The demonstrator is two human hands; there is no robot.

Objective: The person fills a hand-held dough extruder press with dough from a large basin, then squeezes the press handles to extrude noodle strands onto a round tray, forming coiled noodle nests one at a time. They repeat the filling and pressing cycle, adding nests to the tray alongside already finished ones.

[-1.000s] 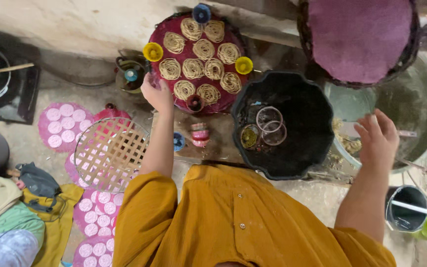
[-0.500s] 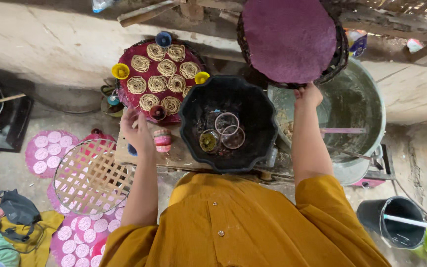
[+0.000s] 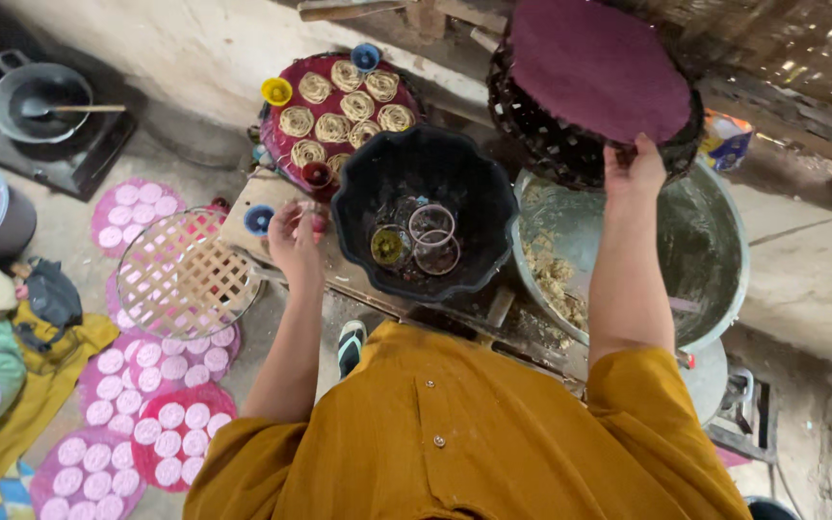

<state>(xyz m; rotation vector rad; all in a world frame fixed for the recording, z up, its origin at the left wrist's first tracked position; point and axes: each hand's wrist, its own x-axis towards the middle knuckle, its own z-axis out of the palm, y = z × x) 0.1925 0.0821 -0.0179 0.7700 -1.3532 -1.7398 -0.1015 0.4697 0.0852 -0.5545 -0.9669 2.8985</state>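
**Risk: covered basket tipping**

Right hand (image 3: 634,171) grips the rim of the dark woven basket with purple cloth cover (image 3: 597,87), tilted over the steel basin (image 3: 715,252); could slip in. Left hand (image 3: 295,237) pinches a small red cup (image 3: 318,221) at the board's edge; could drop.

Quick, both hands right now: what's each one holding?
Left hand: closed on a small red cup.
Right hand: gripping the rim of the purple-covered basket.

Woven cane basket (image 3: 541,125), glossy plastic tub (image 3: 474,173)
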